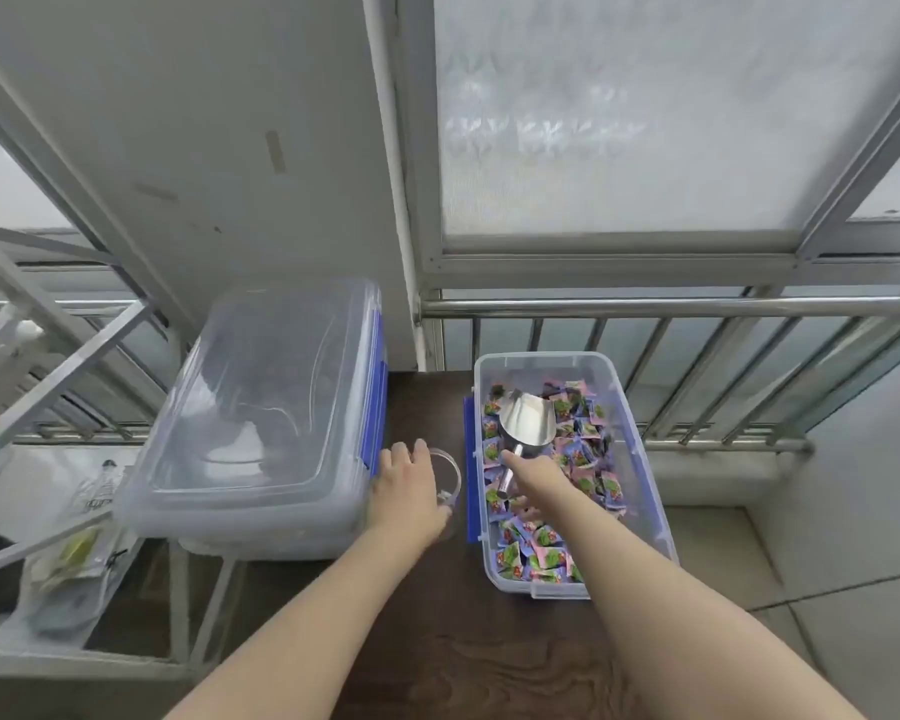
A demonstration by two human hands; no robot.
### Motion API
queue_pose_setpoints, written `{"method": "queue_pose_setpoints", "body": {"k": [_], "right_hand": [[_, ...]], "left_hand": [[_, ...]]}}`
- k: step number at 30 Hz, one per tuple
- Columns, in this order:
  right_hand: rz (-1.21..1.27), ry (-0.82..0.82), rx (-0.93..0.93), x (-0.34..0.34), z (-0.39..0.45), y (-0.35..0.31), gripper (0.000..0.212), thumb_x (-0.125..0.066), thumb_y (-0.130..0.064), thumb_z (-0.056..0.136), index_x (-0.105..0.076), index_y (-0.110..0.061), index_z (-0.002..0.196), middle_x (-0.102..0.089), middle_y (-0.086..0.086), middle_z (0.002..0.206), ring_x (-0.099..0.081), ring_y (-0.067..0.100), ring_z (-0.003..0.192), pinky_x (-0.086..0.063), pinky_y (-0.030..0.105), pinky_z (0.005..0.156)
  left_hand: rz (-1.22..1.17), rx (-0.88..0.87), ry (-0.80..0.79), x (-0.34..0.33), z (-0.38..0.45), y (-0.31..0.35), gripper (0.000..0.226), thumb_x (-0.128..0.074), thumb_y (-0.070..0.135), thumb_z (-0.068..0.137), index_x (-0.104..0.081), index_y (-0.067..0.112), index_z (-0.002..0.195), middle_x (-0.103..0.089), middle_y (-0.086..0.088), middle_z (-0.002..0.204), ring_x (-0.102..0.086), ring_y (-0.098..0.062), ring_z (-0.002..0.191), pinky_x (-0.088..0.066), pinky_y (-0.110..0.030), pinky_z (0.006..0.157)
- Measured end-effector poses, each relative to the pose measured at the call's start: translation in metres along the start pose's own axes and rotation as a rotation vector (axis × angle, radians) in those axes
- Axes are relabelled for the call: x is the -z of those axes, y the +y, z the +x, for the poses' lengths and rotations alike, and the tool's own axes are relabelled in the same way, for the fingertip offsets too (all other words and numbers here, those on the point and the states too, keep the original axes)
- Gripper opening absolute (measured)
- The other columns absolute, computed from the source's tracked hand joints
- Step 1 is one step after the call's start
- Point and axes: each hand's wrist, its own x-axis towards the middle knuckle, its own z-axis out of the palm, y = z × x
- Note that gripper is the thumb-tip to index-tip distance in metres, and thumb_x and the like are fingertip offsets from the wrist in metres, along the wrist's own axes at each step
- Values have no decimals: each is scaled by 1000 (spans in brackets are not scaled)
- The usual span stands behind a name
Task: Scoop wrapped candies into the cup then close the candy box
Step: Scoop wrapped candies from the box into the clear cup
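reaching into the open clear plastic candy box [625,407], right hand [533,472] gripped the shiny metal scoop [527,420], empty atop wrapped candies [546,553]; left hand [411,491] steadied the clear cup [447,472]. scooping and closing remained.

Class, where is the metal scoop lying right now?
In the head view the scoop lies on the candies inside the open box, right of the cup, its handle under the right hand.

Shiny metal scoop [527,426], clear plastic box [640,459]
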Motion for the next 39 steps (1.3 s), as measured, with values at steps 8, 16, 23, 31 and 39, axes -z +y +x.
{"method": "queue_pose_setpoints", "body": {"k": [8,16,23,31,39], "right_hand": [[459,56,-8,-11,35,2,22,-43,-28,102,-49,-9,95,-33,3,58,-31,16,44,-34,27,44],[-89,44,87,93,1,45,40,-47,-40,101,-54,-6,81,-28,-1,49,-23,14,37,-23,20,41],[-310,-56,-15,118,-49,58,39,-53,-38,98,-67,-3,98,-27,0,48,-22,14,37,-26,18,37],[10,-37,-99,67,-20,43,29,-43,-29,102,-49,-11,80,-21,-1,47,-16,12,33,-18,17,40],[339,-17,-27,21,24,50,29,-38,-32,105,-47,-11,87,-29,1,52,-23,15,40,-26,24,40]], "left_hand": [[-518,125,38,-30,-10,-3,99,-75,56,79,-19,26,154,-25,-2,147,-39,-22,136,-45,-36,104],[-816,184,70,-44,-31,11,152,-94,44,59,24,39,154,5,1,166,-6,-22,155,-25,-46,119],[-1082,364,72,-58,-30,14,152,-98,29,57,16,32,157,2,0,169,-6,-23,156,-18,-45,121],[-1198,494,-88,-75,-20,11,151,-100,40,49,4,31,159,-4,-2,167,-15,-26,154,-25,-46,119],[-1250,461,-160,-76,-17,7,145,-99,38,53,1,33,159,-11,-1,164,-22,-24,151,-29,-43,118]]}}
